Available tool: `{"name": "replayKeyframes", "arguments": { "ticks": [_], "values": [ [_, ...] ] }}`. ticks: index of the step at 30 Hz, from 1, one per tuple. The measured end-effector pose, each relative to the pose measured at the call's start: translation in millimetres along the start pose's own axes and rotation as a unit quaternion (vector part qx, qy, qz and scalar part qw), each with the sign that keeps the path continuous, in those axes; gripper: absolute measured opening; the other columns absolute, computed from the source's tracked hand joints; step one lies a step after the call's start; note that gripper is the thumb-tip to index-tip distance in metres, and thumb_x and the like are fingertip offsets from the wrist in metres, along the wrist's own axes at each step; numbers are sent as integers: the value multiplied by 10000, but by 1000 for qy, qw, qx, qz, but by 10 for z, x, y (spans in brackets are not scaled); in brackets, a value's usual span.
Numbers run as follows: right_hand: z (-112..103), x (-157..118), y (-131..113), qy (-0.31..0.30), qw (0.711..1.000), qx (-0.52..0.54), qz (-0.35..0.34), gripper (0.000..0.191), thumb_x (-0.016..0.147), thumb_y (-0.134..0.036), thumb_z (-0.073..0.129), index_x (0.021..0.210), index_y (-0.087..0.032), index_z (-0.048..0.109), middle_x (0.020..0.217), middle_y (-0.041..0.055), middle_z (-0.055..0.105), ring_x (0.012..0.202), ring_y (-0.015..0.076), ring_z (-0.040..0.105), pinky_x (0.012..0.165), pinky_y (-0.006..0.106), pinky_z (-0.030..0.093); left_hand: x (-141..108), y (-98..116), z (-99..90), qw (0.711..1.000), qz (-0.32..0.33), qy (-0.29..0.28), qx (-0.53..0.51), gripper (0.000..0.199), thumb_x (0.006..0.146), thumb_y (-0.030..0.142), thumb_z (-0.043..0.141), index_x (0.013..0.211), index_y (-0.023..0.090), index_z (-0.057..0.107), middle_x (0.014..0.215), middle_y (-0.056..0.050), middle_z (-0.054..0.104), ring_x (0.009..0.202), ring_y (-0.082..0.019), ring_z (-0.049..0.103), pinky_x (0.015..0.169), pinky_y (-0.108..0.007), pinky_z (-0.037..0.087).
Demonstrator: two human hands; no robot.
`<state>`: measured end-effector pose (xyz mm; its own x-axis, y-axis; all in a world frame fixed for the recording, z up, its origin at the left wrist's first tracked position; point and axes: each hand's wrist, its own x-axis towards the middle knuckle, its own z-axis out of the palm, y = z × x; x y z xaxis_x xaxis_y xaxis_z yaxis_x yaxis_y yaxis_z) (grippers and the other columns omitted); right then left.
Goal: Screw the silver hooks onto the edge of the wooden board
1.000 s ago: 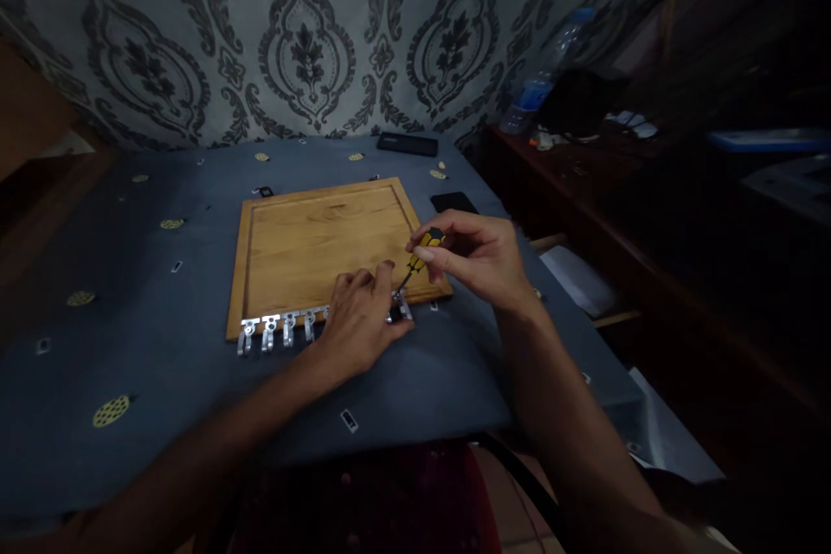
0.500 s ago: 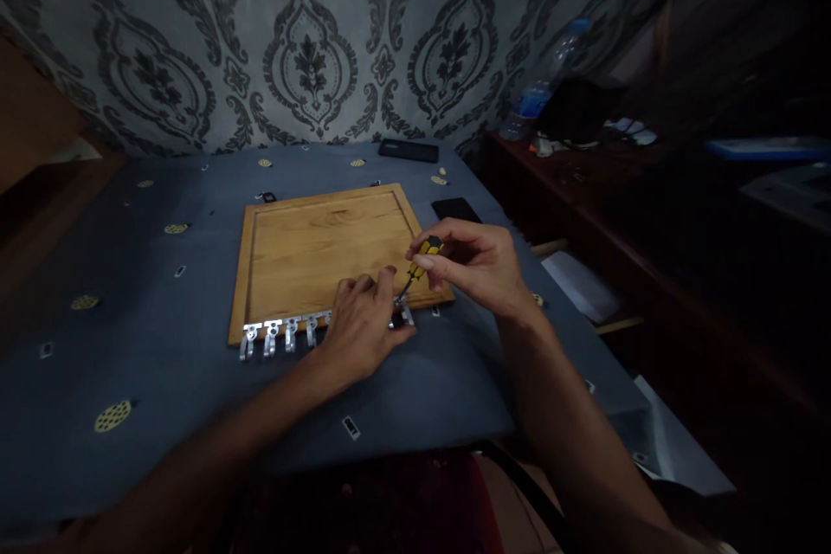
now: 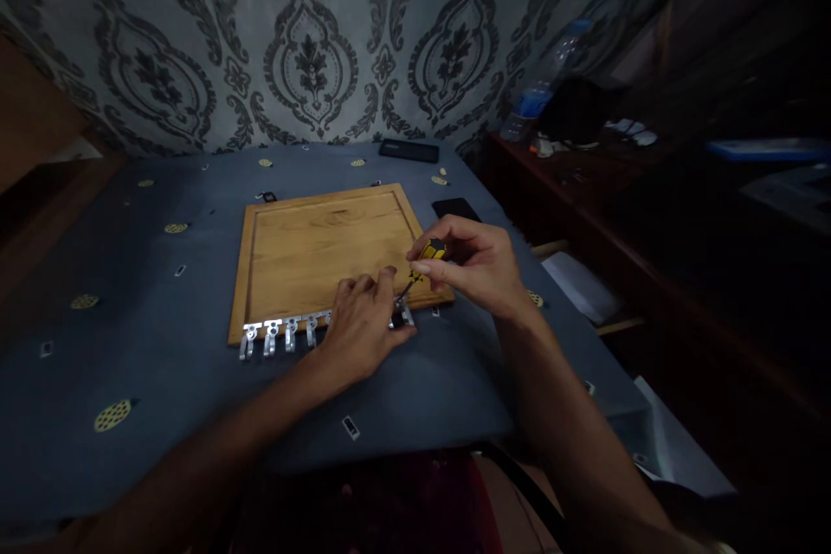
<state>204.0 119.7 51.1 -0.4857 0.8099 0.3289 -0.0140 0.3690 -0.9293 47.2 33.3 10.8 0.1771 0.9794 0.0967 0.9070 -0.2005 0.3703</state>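
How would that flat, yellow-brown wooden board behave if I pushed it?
The flat, yellow-brown wooden board would probably stay stiff, given its solid-looking framed panel. Lying flat on the blue-grey patterned cloth, it should slide rather than tip. Silver metal hooks at its near edge might snag.

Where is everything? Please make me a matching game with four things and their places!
1. Yellow-and-black screwdriver
2. Clear plastic bottle with blue cap
3. Silver-coloured curved metal pieces
4. Brown rectangular wooden board

A. On the dark red-brown furniture
B. Flat on the blue-grey patterned tablecloth
C. In the person's right hand
D. Along the board's near edge

Pairs: 1-C; 2-A; 3-D; 4-B
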Motion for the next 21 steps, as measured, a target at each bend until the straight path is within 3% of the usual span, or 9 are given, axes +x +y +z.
{"name": "replayKeyframes", "arguments": {
  "ticks": [12,21],
  "values": [
    [8,2,-28,20,999,15,-22,380,659,-468,891,735,-189,646,599,-35,655,372,87,561,362,212,426,-3,4,1,1000,3,1,2,693,838,373,764,1357,153,361,1142,-117,699,1146,-332,611,957,-454,418],
    [6,-5,0,2,1000,11,-9,376,674,-467,883,757,-190,643,636,-24,669,399,87,567,374,218,430,7,3,0,1000,3,-9,7,726,833,375,767,1373,127,350,1158,-130,701,1146,-346,608,963,-469,414]
  ]
}}
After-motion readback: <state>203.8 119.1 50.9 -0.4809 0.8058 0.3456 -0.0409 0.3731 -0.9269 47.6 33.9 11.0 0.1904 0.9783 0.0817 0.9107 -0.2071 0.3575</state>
